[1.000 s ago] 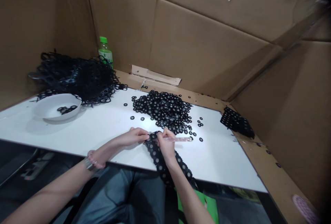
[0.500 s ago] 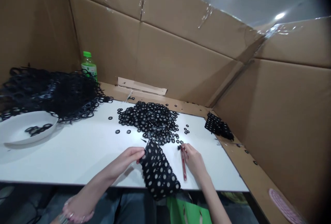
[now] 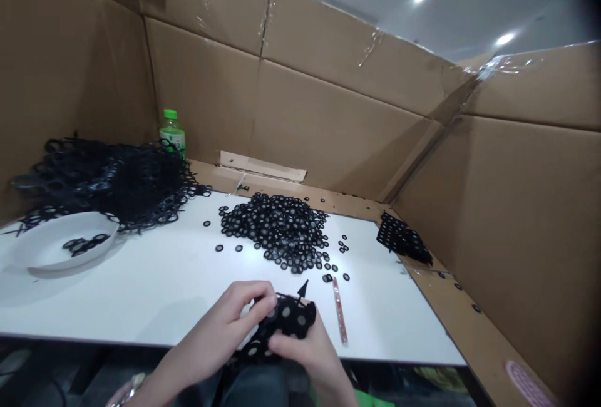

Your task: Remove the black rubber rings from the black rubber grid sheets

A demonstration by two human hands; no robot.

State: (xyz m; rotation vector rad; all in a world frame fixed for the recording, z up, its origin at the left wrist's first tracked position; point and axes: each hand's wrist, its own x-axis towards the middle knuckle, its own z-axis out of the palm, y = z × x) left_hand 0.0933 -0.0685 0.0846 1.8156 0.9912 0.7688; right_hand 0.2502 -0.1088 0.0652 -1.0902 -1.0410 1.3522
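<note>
In the head view, a black sheet dotted with pale round spots (image 3: 292, 319) is held between both hands at the table's near edge. My left hand (image 3: 239, 316) pinches its upper left part between thumb and fingers. From the other side my right hand (image 3: 314, 350) grips the sheet, thumb across its front and fingers hidden behind. A black pointed tab (image 3: 303, 290) sticks up from the top edge. Just beyond lies a heap of small black rings with pale centres (image 3: 282, 225). A narrow reddish strip (image 3: 340, 313) rests on the table, right of my right hand.
A white bowl (image 3: 32, 250) with several black pieces stands at the left. Behind it are a tangled black heap (image 3: 117, 175) and a green-capped bottle (image 3: 173, 134). Another dotted black sheet (image 3: 401, 236) lies far right. Cardboard walls (image 3: 328, 119) enclose the white table (image 3: 154, 282).
My right hand has left the reddish strip and taken hold of the dotted sheet. The sheet, earlier hanging from my left hand, is now bunched between both hands, nearer to me.
</note>
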